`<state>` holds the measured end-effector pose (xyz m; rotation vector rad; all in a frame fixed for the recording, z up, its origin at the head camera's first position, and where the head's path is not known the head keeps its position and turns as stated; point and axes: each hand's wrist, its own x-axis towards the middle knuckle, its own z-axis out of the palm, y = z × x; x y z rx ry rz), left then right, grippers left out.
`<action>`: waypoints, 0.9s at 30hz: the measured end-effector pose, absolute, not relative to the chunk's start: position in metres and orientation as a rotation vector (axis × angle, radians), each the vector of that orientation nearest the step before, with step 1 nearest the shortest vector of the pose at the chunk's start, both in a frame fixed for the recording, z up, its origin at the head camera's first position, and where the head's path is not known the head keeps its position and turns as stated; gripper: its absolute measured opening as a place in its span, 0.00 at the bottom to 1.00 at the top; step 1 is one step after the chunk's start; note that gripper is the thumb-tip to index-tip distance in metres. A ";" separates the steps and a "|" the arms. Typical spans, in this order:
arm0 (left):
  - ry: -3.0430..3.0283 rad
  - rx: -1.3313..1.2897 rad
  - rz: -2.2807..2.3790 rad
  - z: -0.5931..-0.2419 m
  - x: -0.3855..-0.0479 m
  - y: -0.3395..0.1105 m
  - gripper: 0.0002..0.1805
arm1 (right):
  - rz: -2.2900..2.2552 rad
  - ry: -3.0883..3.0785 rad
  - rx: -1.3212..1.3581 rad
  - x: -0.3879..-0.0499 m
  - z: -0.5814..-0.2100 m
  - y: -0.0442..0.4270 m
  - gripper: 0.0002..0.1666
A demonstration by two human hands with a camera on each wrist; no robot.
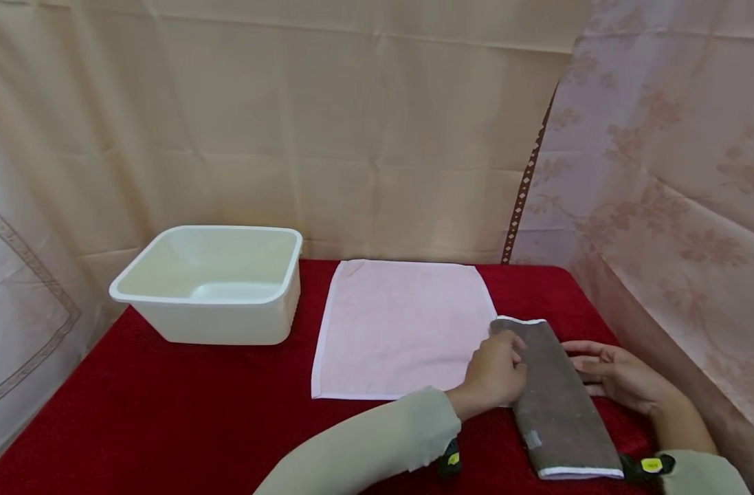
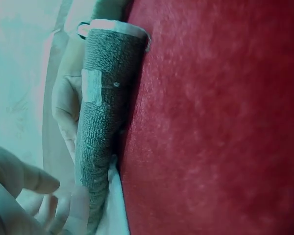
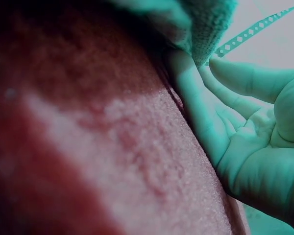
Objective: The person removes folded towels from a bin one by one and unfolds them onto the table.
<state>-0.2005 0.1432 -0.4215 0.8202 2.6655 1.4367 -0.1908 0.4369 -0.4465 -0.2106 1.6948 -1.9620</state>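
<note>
A folded grey-brown towel (image 1: 559, 395) with white hems lies lengthwise at the right of the red-covered table. My left hand (image 1: 497, 368) is at its left edge; in the left wrist view the thumb stands apart and the fingertips (image 2: 79, 205) touch the terry cloth. On the opposite side, my right hand (image 1: 627, 378) reaches the towel's right edge with fingers extended. Low against the red cloth, the right fingers (image 3: 198, 105) meet the towel's underside in the right wrist view, where their tips are partly hidden. A pink towel (image 1: 401, 330) with white edging lies flat just left of the left hand.
A cream plastic basin (image 1: 212, 323) stands at the back left, with nothing visible inside. The red table cover (image 1: 185, 412) spreads beneath everything. Beige curtain (image 1: 352, 124) hangs behind the table, and patterned pink cloth (image 1: 680, 172) borders the right side.
</note>
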 end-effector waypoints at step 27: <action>2.566 1.757 0.059 -0.414 -0.195 0.205 0.24 | -1.992 1.594 -0.390 -0.190 -0.451 0.438 0.31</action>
